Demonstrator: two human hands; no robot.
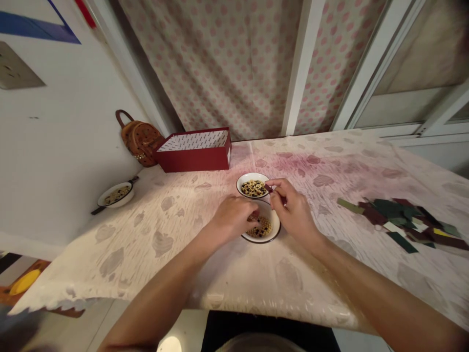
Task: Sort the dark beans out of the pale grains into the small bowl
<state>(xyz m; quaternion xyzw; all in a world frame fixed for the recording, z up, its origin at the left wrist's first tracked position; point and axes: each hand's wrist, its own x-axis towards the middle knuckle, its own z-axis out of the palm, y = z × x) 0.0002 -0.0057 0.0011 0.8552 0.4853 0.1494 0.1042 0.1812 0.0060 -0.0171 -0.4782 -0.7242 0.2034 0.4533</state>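
Two white dark-rimmed bowls stand one behind the other on the table. The near bowl (275,229) holds yellow and black beans or grains, and the far bowl (240,182) holds a similar mix. My left hand (234,215) reaches over the left rim of the near bowl, its fingers curled down at the grains; what they pinch, if anything, is hidden. My right hand (293,203) is at the right of both bowls. Between its thumb and fingers is a small dark red strip (268,188), by the far bowl's right rim.
A red open box (198,160) and a brown backpack-shaped bag (141,139) stand at the back left. Another bowl of grains (126,198) sits at the left edge by the wall. Dark green, maroon and pale pieces (399,215) lie piled on the right of the patterned tablecloth (220,274).
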